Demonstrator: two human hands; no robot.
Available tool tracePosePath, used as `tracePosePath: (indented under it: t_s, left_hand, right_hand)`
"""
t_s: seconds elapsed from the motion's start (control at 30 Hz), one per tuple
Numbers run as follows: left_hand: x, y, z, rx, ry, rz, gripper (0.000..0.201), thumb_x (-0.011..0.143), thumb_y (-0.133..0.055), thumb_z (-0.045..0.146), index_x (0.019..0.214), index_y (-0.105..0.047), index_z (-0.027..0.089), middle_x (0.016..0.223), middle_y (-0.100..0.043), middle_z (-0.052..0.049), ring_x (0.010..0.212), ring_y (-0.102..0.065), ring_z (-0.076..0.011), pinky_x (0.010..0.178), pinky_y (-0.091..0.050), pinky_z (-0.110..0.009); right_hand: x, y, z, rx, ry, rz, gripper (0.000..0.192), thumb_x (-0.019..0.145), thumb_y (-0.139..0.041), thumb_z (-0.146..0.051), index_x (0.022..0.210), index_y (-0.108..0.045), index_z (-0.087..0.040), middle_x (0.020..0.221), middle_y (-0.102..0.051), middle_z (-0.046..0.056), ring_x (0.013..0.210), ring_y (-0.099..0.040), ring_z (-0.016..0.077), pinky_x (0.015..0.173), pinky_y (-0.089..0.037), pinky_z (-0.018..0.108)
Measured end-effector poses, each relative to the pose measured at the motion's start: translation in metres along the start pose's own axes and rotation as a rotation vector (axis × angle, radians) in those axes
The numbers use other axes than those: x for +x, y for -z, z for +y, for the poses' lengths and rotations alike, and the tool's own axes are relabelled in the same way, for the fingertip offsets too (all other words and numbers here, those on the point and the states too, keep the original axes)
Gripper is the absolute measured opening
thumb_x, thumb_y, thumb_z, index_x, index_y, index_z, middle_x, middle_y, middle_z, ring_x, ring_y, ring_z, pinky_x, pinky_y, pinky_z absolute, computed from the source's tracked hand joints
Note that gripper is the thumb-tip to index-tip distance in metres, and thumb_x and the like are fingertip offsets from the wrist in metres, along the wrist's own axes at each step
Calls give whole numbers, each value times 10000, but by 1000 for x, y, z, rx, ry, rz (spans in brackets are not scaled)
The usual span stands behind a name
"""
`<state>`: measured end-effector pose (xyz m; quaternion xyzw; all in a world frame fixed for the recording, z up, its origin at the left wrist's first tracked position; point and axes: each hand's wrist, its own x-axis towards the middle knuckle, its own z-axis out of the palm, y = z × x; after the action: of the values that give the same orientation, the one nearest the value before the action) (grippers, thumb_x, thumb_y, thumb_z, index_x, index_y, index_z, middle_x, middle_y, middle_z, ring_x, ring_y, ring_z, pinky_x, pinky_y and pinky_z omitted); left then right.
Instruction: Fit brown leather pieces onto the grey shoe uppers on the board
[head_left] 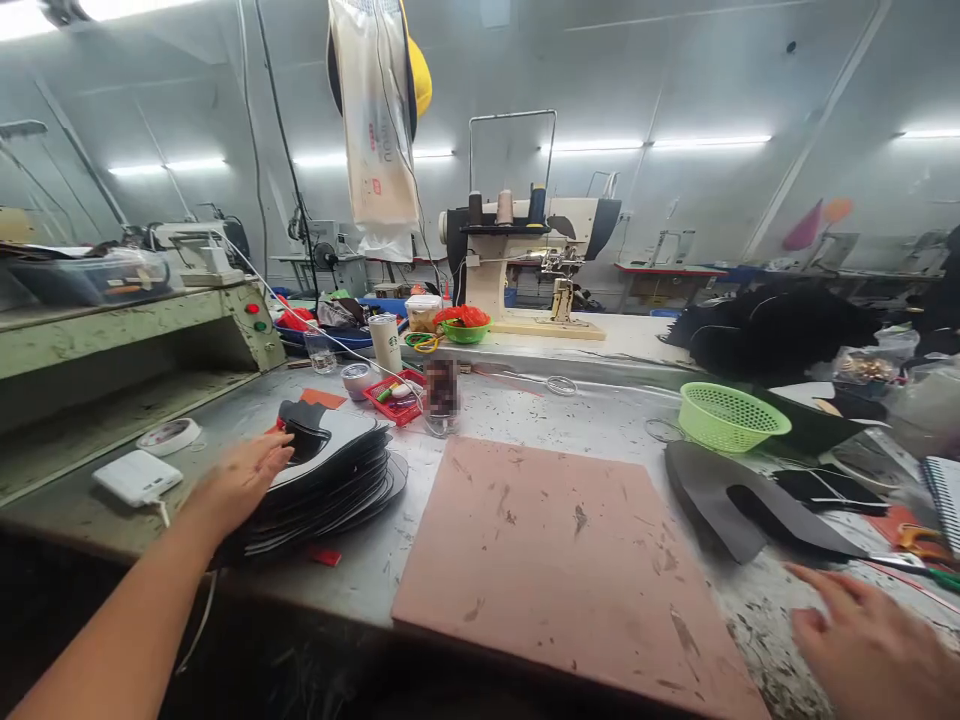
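Observation:
My left hand reaches to the near left side of a thick stack of cut sheet pieces, dark with paler upper faces. Its fingers lie stretched out at the stack's upper edge, by a small black piece on top. At the lower right, my right hand hovers over the table, fingers apart and nothing in them. Just beyond it rests a dark grey curved piece. Scissors with orange handles lie close by. Between my hands is a scuffed pink board.
A green basket stands at the right behind the grey piece. White tape and a white power bank lie at the left. Beyond the board are a red basket and a pale tumbler. A sewing machine stands behind.

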<state>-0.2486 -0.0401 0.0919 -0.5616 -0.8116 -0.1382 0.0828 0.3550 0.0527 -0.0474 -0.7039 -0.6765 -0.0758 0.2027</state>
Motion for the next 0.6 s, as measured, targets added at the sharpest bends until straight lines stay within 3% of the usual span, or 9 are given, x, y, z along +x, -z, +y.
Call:
tracePosePath:
  t_s: [0.1, 0.2, 0.3, 0.43, 0.6]
  left_hand:
    - [-1, -18, 2, 44, -5, -152, 477, 862, -226, 389, 1222, -416, 140, 1269, -466, -75, 1192, -378, -219, 971, -304, -372]
    - [-7, -37, 5, 65, 27, -175, 507, 859, -191, 385, 1274, -357, 146, 1304, -423, -89, 1210, -356, -240, 968, -297, -399]
    - [-11, -41, 4, 77, 37, -194, 526, 851, -190, 420, 1290, -334, 168, 1322, -401, -77, 1224, -335, -236, 977, -278, -393]
    - [-11, -33, 5, 87, 62, -237, 531, 852, -159, 449, 1290, -328, 201, 1293, -440, -70, 1190, -383, -222, 953, -298, -376]
    - [-17, -29, 32, 126, 124, -267, 586, 842, -184, 487, 1285, -322, 130, 1198, -505, -167, 1120, -443, -289, 899, -313, -451]
  right_hand:
    - [-13, 9, -73, 148, 236, 103, 328, 709, -375, -257, 948, -600, -251, 968, -561, 116, 874, -547, 268, 782, -385, 442]
    - [-30, 9, -136, 337, 483, 88, 292, 731, -394, -215, 947, -587, -246, 949, -572, 80, 912, -539, 235, 815, -409, 413]
    - [-46, 9, -185, 459, 628, 9, 315, 726, -395, -143, 964, -576, -245, 980, -563, 74, 931, -529, 213, 803, -432, 379]
    - [-62, 9, -228, 479, 726, -156, 350, 694, -387, -56, 930, -578, -231, 971, -564, 68, 894, -528, 190, 788, -436, 346]
    - [-74, 1, -246, 418, 762, -205, 283, 710, -406, -57, 876, -574, -213, 945, -580, 63, 864, -520, 195, 770, -423, 341]
